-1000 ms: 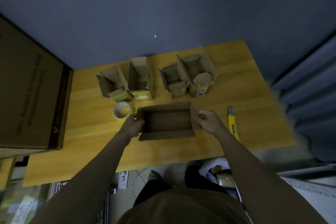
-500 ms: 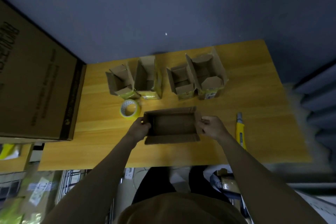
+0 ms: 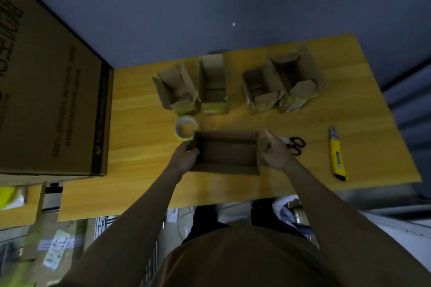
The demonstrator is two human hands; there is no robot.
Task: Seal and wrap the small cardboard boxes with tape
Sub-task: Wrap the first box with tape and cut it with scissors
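Gripping the open cardboard box (image 3: 227,152) ends, left hand (image 3: 184,157) fingers curled, right hand (image 3: 276,156) forefinger extended.

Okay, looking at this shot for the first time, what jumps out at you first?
First, the open cardboard box near the front of the wooden table, gripped at its ends by the left hand and right hand. Behind it stands a row of four small open boxes. A tape roll lies by the held box's far left corner, with black-handled scissors and a yellow utility knife off to the right.
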